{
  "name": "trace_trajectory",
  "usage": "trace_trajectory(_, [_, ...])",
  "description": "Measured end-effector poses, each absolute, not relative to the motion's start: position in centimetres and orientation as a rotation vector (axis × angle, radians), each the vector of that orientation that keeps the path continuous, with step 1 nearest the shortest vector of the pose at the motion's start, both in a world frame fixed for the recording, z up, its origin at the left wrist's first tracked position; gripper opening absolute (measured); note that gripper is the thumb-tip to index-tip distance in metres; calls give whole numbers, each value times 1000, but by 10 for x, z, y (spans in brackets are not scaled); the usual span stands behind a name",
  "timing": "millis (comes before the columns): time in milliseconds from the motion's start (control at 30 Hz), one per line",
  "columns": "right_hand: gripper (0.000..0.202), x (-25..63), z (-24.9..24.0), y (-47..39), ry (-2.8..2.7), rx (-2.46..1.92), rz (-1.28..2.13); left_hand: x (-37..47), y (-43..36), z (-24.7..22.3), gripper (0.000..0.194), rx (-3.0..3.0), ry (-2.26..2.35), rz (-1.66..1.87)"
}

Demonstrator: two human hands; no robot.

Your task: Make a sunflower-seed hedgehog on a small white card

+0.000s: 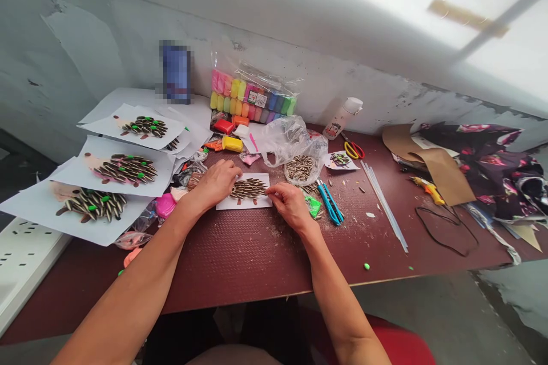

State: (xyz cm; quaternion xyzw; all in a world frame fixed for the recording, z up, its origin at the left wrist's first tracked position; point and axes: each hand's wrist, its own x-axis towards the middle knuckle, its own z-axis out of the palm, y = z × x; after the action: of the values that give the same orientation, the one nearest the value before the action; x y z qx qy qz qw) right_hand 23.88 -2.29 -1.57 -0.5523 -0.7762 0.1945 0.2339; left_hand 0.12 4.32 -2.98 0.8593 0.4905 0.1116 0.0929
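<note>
A white card (221, 203) lies before me, bearing a hedgehog figure (248, 189) made of striped sunflower seeds with small brown feet. My left hand (219, 181) covers the card's left part, fingers bent together and holding it down. At the card's right edge my right hand (291, 205) pinches with thumb and forefinger against the seed spines; whatever is between the fingertips is too small to make out. Just beyond my right hand, a clear plastic bag (280, 140) holds loose sunflower seeds (298, 168). A green clay packet (314, 205) and a blue utility knife (330, 203) lie close by.
Finished-looking hedgehog cards (124, 174) are stacked at left beside a power strip (25, 251). Behind stand packed coloured clay (252, 97) and a white bottle (342, 118). Scissors (354, 150), glue sticks (384, 205), a yellow glue gun (432, 190) and dark floral cloth (496, 165) lie right.
</note>
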Motion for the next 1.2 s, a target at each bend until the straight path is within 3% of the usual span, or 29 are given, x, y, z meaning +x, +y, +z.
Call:
trace_trajectory(267, [9,235,-23,-22,-2178,-1510,421,4,41,-25,31,2517,1492,281])
trace_trajectory(1200, [12,228,-31,-21,-2235,-1462,316,2,45,-33,30,2557,1464,305])
